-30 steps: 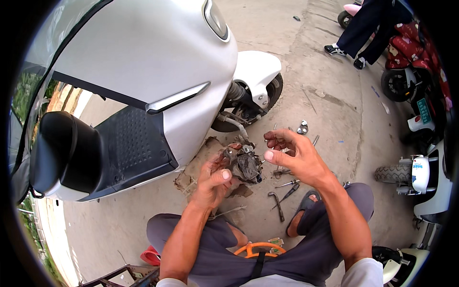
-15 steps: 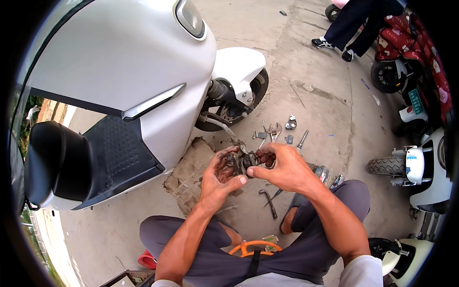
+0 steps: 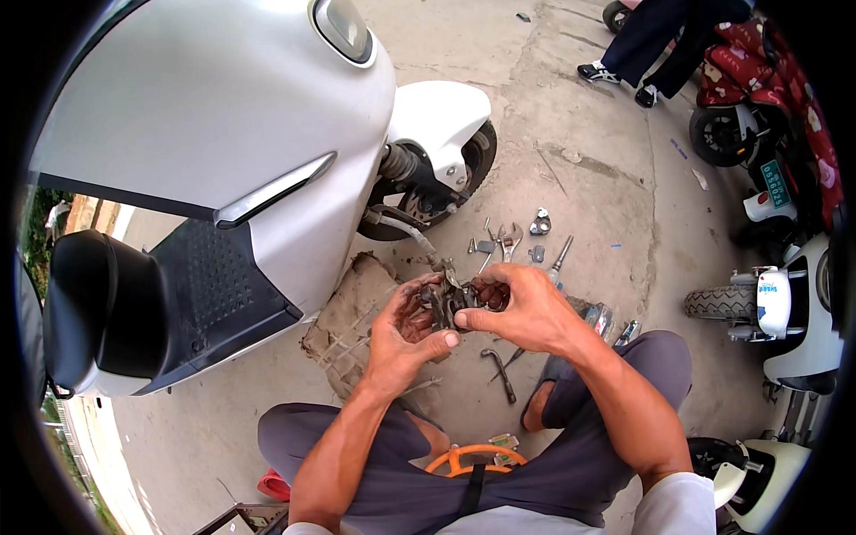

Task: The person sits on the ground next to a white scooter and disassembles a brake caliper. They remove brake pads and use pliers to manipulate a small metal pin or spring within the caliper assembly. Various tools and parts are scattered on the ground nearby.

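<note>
Between my hands is a grimy, dark metal brake caliper [image 3: 452,301], held over the ground in front of my knees. A grey hose [image 3: 412,234] runs down to it from beside the scooter's front wheel [image 3: 481,160]. My left hand [image 3: 397,332] cups its left side, fingers blackened and curled behind it, thumb along the near side. On the other side, my right hand [image 3: 539,308] grips it with the thumb pressed on its near face and the fingers bent round the far edge. The hands hide much of the caliper.
Beyond my hands lie an adjustable wrench [image 3: 510,242], a screwdriver [image 3: 562,257], a silver metal part [image 3: 540,223] and small bolts. An L-shaped wrench [image 3: 501,374] lies nearer. The white scooter [image 3: 294,89] stands left, over torn cardboard [image 3: 334,325]. Parked scooters [image 3: 802,330] line the right; a person [image 3: 655,45] stands far off.
The view has shifted slightly. My right fingers have curled a little closer round the caliper, while my left hand keeps its hold almost unchanged.
</note>
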A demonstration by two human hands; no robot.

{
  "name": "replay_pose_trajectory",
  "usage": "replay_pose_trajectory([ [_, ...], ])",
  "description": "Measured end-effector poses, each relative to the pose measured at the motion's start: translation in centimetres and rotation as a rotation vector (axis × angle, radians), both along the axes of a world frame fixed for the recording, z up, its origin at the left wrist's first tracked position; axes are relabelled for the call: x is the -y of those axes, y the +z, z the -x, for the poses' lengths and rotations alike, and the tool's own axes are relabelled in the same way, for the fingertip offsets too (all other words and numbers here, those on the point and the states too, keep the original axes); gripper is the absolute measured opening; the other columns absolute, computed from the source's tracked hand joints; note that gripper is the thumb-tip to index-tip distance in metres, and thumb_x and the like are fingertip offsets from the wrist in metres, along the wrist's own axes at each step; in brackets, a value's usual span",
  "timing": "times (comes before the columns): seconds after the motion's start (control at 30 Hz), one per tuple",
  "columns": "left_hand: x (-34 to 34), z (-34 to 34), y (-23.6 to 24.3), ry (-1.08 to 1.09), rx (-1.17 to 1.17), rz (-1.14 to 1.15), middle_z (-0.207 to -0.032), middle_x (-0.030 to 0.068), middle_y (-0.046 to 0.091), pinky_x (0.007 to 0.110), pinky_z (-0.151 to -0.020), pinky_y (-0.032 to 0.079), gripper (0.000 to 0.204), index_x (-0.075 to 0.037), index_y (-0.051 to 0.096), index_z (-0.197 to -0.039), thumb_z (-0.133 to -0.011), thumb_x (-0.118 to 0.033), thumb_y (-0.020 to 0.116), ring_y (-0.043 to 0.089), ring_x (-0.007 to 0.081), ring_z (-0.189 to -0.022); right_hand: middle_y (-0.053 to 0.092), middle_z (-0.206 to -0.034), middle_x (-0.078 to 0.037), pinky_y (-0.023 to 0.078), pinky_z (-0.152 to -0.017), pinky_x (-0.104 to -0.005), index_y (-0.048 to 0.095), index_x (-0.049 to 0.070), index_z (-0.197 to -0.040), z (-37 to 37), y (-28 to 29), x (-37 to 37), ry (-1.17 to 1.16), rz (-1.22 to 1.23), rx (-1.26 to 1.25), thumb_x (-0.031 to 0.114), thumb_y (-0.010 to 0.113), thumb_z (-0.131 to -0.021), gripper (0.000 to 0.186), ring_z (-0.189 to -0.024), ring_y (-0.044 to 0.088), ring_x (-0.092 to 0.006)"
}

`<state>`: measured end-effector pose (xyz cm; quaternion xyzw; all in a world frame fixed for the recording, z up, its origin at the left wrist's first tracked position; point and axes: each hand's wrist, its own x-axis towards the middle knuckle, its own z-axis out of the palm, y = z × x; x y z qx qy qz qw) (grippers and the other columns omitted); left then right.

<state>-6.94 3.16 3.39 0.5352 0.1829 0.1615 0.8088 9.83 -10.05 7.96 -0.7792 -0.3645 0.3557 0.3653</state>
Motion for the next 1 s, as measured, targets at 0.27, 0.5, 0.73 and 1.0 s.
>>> replay_pose_trajectory([
  [0.27, -0.4, 0.2, 0.2, 0.003, 0.017, 0.043, -0.129, 0.0111, 0.058, 0.034, -0.102, 0.048, 0.077, 0.002, 0.045, -0.142, -0.078, -0.006, 0.086, 0.059, 0.0207, -0.118, 0.068, -0.094, -0.019, 0.055, -0.081, -0.0379, 0.069, -0.006, -0.106, -0.1, -1.5, 0.5, 0.058, -0.249, 0.144, 0.031, 0.082, -0.071, 0.052, -0.087, 0.069, -0.0307],
  [0.5, -0.7, 0.4, 0.2, 0.021, 0.033, 0.131, -0.130, 0.0115, 0.058, 0.034, -0.101, 0.048, 0.078, 0.002, 0.045, -0.143, -0.077, -0.006, 0.086, 0.059, 0.0197, -0.118, 0.067, -0.094, -0.018, 0.055, -0.080, -0.0372, 0.068, -0.006, -0.107, -0.1, -1.8, 0.4, 0.096, -0.281, 0.148, 0.030, 0.083, -0.070, 0.054, -0.087, 0.068, -0.0298],
  [0.73, -0.7, 0.5, 0.4, -0.007, -0.010, 0.032, -0.131, 0.0118, 0.058, 0.033, -0.102, 0.048, 0.078, 0.003, 0.046, -0.143, -0.077, -0.006, 0.087, 0.059, 0.0192, -0.118, 0.065, -0.094, -0.016, 0.055, -0.080, -0.0373, 0.065, -0.006, -0.108, 0.4, -0.5, -0.1, 0.033, -0.109, 0.023, 0.026, 0.083, -0.071, 0.053, -0.088, 0.067, -0.0278],
  [1.0, -0.7, 0.7, 0.6, 0.013, 0.009, 0.063, -0.129, 0.0106, 0.059, 0.033, -0.102, 0.048, 0.078, 0.003, 0.047, -0.143, -0.077, -0.006, 0.087, 0.059, 0.0185, -0.117, 0.062, -0.088, -0.012, 0.054, -0.075, -0.0354, 0.064, -0.004, -0.108, -0.2, -2.1, 0.5, 0.214, -0.491, 0.416, 0.020, 0.084, -0.067, 0.051, -0.079, 0.064, -0.0241],
])
